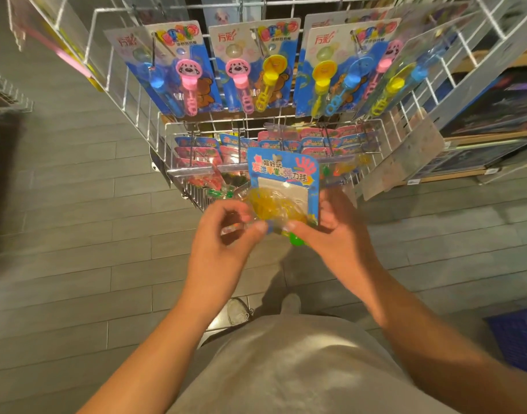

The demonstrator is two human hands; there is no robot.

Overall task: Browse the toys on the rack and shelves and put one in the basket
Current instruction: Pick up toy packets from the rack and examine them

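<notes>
Head view: bubble wands [244, 82] above toy pack [283, 186].

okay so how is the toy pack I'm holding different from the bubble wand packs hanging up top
The held toy pack sits pinched between the left hand and right hand; the bubble wand packs hang on the wire rack. The held toy pack shows a yellow squishy toy; the bubble wand packs show wands. Both have blue backing cards.

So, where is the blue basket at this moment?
In the head view, the blue basket sits on the floor at the lower right edge, beside the person's right arm, below the wooden shelves.
</notes>
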